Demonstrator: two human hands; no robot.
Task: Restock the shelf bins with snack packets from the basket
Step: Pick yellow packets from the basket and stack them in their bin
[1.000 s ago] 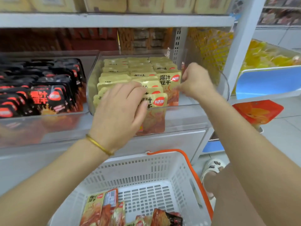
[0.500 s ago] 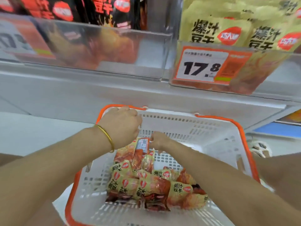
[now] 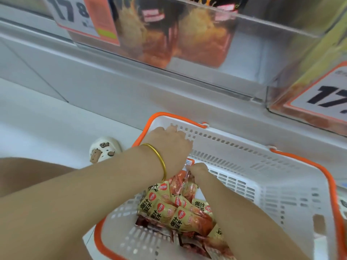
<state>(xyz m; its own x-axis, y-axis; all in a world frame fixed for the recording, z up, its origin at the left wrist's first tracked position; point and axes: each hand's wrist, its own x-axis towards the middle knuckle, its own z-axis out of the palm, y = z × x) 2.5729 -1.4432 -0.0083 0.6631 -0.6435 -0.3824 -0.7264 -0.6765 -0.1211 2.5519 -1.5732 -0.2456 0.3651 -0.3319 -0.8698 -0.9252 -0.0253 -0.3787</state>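
Head view: snack packets (image 3: 180,216), beige with black characters and a red round mark, lie piled in the white basket (image 3: 253,162). The right hand (image 3: 197,170) pinches one packet (image 3: 188,164) by its edge. The left hand (image 3: 169,145) is curled at the basket's far wall; its hold I cannot tell

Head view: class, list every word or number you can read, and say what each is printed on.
"17 8": left price tag, on a clear shelf bin; its small print is blurred.
"17": right price tag, cut off by the frame edge.
"爆汁豆干": yellow snack packets in the basket; their red logos are too small to read.
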